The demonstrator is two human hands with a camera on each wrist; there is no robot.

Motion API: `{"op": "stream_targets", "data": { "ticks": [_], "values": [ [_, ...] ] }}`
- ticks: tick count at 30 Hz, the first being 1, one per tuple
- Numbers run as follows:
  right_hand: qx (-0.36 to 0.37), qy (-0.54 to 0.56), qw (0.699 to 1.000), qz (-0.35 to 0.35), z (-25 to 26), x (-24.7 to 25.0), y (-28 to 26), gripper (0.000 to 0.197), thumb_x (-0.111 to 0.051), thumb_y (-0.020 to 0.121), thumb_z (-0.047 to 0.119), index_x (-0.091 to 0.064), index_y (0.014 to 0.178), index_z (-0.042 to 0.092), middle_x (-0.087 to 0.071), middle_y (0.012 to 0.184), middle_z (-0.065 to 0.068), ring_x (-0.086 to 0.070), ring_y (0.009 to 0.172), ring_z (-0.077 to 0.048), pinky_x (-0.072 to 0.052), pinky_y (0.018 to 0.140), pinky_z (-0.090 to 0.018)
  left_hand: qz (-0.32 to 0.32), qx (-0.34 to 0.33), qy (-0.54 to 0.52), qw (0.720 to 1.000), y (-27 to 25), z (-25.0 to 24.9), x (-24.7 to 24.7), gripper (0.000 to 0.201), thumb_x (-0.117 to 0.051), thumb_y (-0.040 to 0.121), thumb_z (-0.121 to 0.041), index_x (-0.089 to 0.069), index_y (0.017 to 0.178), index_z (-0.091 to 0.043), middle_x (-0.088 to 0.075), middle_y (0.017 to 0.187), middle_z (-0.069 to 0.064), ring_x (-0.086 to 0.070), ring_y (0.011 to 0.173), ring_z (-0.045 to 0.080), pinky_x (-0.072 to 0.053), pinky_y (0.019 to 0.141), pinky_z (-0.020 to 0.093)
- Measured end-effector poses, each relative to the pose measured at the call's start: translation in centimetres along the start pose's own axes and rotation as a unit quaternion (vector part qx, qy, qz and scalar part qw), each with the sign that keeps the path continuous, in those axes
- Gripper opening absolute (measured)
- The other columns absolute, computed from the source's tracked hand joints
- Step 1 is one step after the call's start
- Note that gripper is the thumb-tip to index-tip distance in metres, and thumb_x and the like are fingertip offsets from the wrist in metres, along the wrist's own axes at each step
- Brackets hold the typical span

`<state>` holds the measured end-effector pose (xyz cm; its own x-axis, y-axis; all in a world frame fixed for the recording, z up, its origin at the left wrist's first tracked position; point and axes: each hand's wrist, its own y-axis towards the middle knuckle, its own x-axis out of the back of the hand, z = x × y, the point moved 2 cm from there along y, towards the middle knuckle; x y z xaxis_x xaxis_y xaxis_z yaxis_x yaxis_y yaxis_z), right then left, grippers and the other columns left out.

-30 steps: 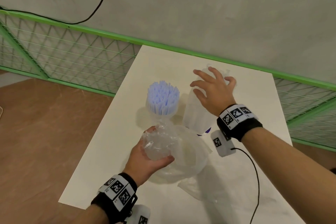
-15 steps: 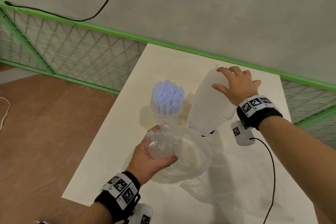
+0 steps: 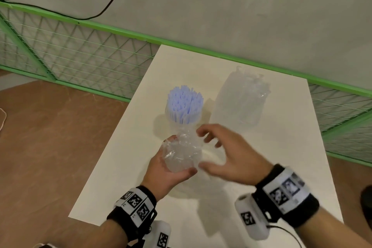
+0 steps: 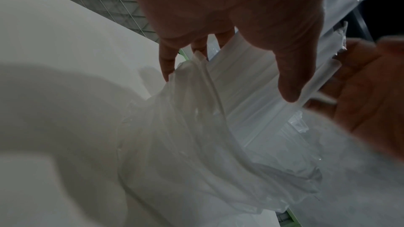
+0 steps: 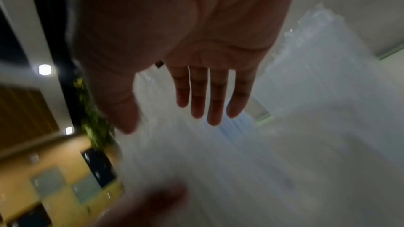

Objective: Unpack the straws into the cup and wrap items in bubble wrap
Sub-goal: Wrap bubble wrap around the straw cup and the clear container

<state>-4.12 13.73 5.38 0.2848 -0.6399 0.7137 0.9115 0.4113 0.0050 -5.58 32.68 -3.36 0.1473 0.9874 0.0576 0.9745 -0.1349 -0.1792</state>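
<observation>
Overhead, white table (image 3: 281, 147) beside green fence (image 3: 80, 54).

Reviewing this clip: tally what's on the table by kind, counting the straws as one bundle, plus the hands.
Straw bundle: 1
Crumpled plastic bag: 1
Bubble wrap roll: 1
Hands: 2, left and right
Total: 5

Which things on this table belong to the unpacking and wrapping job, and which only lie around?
Job:
- straws, bunched upright
- clear plastic bag, gripped by the left hand
- right hand, open beside the bag
- bubble wrap roll, standing apart at the back

Lying about:
- black cable on the wall
- green mesh fence
- white table
</observation>
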Motion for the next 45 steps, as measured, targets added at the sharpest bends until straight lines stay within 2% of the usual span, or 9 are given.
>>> {"op": "stream_targets", "data": {
  "ticks": [3, 9, 17, 23, 28, 32, 37, 42, 45],
  "values": [
    [-0.019, 0.008, 1.0, -0.015, -0.6, -3.3, -1.0, 0.064, -0.08, 0.073, 0.04, -0.048, 0.127, 0.032, -0.049, 0.123, 0.023, -0.052, 0.11, -0.001, -0.039, 0.087, -0.01, 0.018, -0.002, -0.003, 1.0, -0.1, -0.4, -0.2, 0.081, -0.089, 0.062, 0.004, -0.052, 0.124, -0.033, -0.068, 0.107, -0.027, -0.065, 0.101, -0.005, -0.048, 0.081, 0.009],
    [-0.019, 0.054, 0.988, -0.146, -0.9, -4.4, -1.3, 0.041, -0.078, 0.07, 0.016, -0.062, 0.107, 0.024, -0.063, 0.102, 0.015, -0.06, 0.093, -0.01, -0.044, 0.08, -0.016, 0.03, 0.007, -0.03, 0.999, -0.2, 0.0, -0.1, 0.083, -0.091, 0.057, -0.017, -0.052, 0.129, -0.032, -0.069, 0.117, -0.01, -0.065, 0.112, 0.009, -0.052, 0.093, 0.024],
    [0.005, 0.046, 0.978, -0.204, -0.7, -5.9, -1.5, 0.028, -0.072, 0.069, 0.004, -0.065, 0.094, 0.014, -0.054, 0.094, 0.005, -0.055, 0.091, -0.007, -0.04, 0.083, -0.014, 0.037, 0.001, -0.021, 0.999, -0.5, -0.5, -0.1, 0.081, -0.089, 0.053, -0.025, -0.052, 0.123, -0.04, -0.066, 0.112, -0.025, -0.063, 0.106, -0.002, -0.048, 0.084, 0.011],
    [0.015, 0.067, 0.975, -0.209, 0.0, -7.1, -2.0, 0.028, -0.073, 0.069, 0.011, -0.062, 0.095, 0.014, -0.061, 0.092, 0.008, -0.06, 0.089, -0.008, -0.047, 0.08, -0.02, 0.046, 0.007, -0.024, 0.999, -0.4, -0.3, 0.1, 0.085, -0.086, 0.052, -0.021, -0.051, 0.128, -0.039, -0.068, 0.115, -0.016, -0.065, 0.11, 0.007, -0.052, 0.094, 0.027],
    [0.028, 0.055, 0.97, -0.236, -0.2, -7.3, -1.9, 0.02, -0.078, 0.075, 0.009, -0.062, 0.087, 0.012, -0.059, 0.086, 0.007, -0.058, 0.082, -0.01, -0.048, 0.073, -0.025, 0.04, 0.016, -0.019, 0.999, -0.4, -0.4, 0.1, 0.077, -0.087, 0.057, -0.016, -0.054, 0.113, -0.057, -0.068, 0.114, -0.021, -0.064, 0.109, 0.002, -0.051, 0.089, 0.02],
    [0.022, 0.063, 0.963, -0.261, -0.3, -7.5, -2.4, 0.023, -0.074, 0.076, 0.004, -0.059, 0.088, 0.015, -0.063, 0.086, 0.007, -0.061, 0.083, -0.01, -0.049, 0.074, -0.026, 0.034, 0.014, -0.013, 0.999, -0.3, -0.3, 0.2, 0.079, -0.089, 0.064, -0.002, -0.054, 0.12, -0.044, -0.067, 0.113, -0.023, -0.063, 0.108, -0.001, -0.049, 0.087, 0.016],
    [0.001, 0.045, 0.957, -0.288, -0.8, -7.4, -2.7, 0.026, -0.066, 0.085, -0.002, -0.059, 0.103, 0.016, -0.067, 0.09, 0.009, -0.063, 0.086, -0.003, -0.047, 0.078, -0.014, 0.024, 0.006, 0.026, 0.999, -0.4, -0.4, 0.4, 0.081, -0.091, 0.063, -0.009, -0.049, 0.126, -0.039, -0.06, 0.11, -0.036, -0.056, 0.106, -0.014, -0.042, 0.082, 0.0],
    [0.006, -0.015, 0.946, -0.324, -1.3, -6.2, -3.0, 0.021, -0.067, 0.088, 0.003, -0.068, 0.107, 0.011, -0.071, 0.098, 0.006, -0.063, 0.092, 0.0, -0.046, 0.085, -0.009, 0.018, 0.001, 0.024, 1.0, -0.4, -0.5, 0.5, 0.077, -0.09, 0.064, -0.006, -0.051, 0.121, -0.04, -0.061, 0.108, -0.037, -0.058, 0.104, -0.014, -0.042, 0.08, 0.0],
    [-0.005, -0.002, 0.942, -0.336, -1.9, -6.0, -3.3, 0.019, -0.071, 0.086, 0.008, -0.071, 0.104, 0.013, -0.072, 0.096, 0.008, -0.065, 0.09, 0.0, -0.051, 0.082, -0.016, 0.02, 0.001, 0.02, 1.0, -0.4, -0.5, 0.5, 0.076, -0.09, 0.065, -0.005, -0.052, 0.121, -0.038, -0.062, 0.107, -0.037, -0.059, 0.102, -0.014, -0.043, 0.08, 0.001]
  ]
}}
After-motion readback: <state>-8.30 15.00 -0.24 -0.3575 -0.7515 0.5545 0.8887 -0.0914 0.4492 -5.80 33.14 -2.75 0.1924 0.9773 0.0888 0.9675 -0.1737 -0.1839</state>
